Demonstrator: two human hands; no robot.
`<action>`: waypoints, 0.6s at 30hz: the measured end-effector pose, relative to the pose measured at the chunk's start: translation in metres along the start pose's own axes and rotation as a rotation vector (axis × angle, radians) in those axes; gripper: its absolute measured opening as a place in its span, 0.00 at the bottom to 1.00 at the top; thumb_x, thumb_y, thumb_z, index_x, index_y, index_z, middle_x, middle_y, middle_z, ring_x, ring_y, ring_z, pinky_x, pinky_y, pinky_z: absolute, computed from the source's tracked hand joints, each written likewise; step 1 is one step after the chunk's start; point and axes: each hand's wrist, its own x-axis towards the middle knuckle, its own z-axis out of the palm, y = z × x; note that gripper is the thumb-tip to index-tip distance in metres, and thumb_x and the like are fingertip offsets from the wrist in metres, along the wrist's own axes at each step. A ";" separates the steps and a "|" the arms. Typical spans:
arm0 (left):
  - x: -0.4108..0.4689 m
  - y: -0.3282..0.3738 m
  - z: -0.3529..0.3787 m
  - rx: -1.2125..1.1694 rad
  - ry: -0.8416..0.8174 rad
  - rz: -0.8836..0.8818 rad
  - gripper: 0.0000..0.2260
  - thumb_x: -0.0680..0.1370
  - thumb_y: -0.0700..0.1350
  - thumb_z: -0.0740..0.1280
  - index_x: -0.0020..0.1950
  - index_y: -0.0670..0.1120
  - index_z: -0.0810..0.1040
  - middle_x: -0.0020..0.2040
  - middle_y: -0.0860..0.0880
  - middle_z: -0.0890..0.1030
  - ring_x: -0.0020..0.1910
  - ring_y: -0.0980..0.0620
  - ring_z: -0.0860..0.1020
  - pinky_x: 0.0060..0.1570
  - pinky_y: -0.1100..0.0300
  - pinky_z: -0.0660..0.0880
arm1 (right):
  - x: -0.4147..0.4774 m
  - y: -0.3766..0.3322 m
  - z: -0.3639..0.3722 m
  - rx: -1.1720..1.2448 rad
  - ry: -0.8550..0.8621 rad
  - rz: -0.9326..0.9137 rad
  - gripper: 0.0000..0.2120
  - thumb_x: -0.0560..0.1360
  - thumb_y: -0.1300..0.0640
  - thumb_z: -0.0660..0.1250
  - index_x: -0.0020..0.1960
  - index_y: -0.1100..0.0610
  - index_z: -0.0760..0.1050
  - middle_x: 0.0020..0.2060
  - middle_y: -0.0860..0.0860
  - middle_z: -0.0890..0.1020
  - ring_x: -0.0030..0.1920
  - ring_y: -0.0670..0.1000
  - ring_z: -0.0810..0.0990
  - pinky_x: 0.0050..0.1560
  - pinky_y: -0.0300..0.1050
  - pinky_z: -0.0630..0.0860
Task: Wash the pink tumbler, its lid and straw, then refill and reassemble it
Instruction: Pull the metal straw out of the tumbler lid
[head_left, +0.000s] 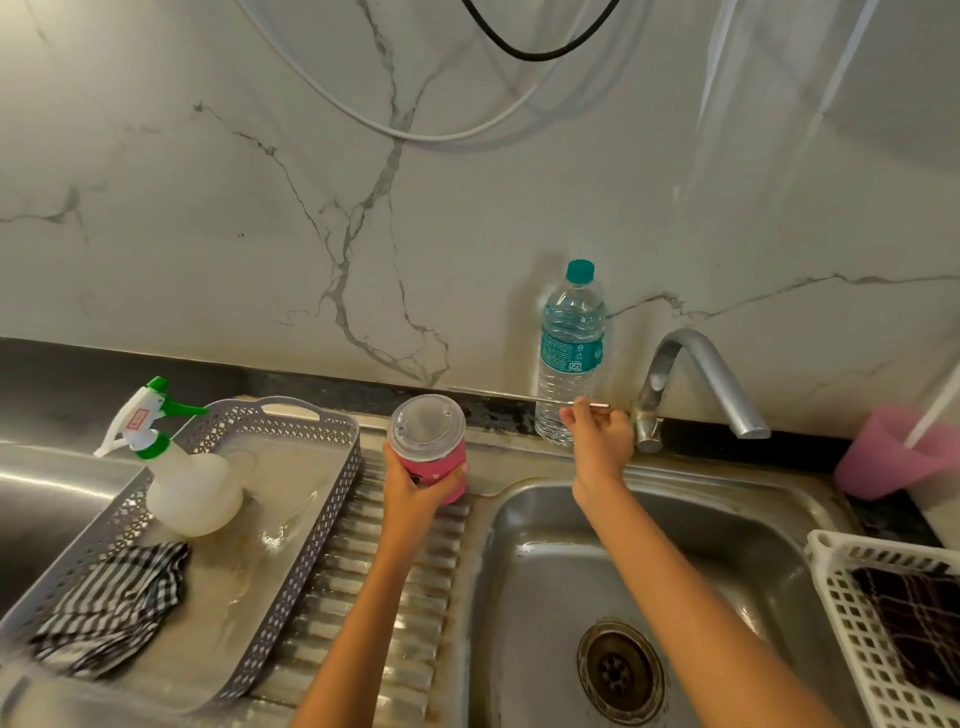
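Straw held out level by the faucet, tumbler steadied
The pink tumbler is gripped by left hand fingers, its lid on; the straw is pinched in the right hand and should be rinsed under that faucet.

both arms outstretched, left grip and right grip closed.

You are standing at a home kitchen sink. In front of you a stainless steel basin with a round drain sits beside a ribbed draining board, and a metal tap rises from the back edge. The wall behind is white marble-look slab with grey veins. A grey perforated tray holds a spray bottle and a checked cloth, and a water bottle stands against the wall.
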 end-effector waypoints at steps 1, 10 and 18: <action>0.000 0.002 -0.002 -0.005 0.006 0.008 0.41 0.67 0.40 0.80 0.71 0.61 0.62 0.64 0.53 0.75 0.61 0.57 0.77 0.53 0.65 0.77 | -0.002 0.007 0.001 -0.018 -0.028 0.039 0.02 0.76 0.62 0.68 0.48 0.59 0.76 0.39 0.51 0.83 0.41 0.48 0.84 0.49 0.44 0.80; -0.006 0.013 -0.011 0.033 0.040 0.062 0.42 0.65 0.42 0.81 0.63 0.76 0.63 0.64 0.56 0.76 0.62 0.57 0.77 0.57 0.59 0.77 | -0.005 0.075 0.020 -0.060 -0.110 0.275 0.08 0.70 0.71 0.70 0.43 0.61 0.75 0.42 0.59 0.82 0.42 0.57 0.85 0.40 0.38 0.82; -0.008 0.008 -0.011 0.074 0.012 0.021 0.41 0.64 0.41 0.81 0.65 0.68 0.63 0.63 0.55 0.76 0.60 0.56 0.77 0.52 0.67 0.77 | 0.002 0.096 0.026 -0.607 -0.233 -0.145 0.04 0.67 0.58 0.76 0.38 0.55 0.80 0.34 0.48 0.81 0.37 0.47 0.78 0.35 0.28 0.66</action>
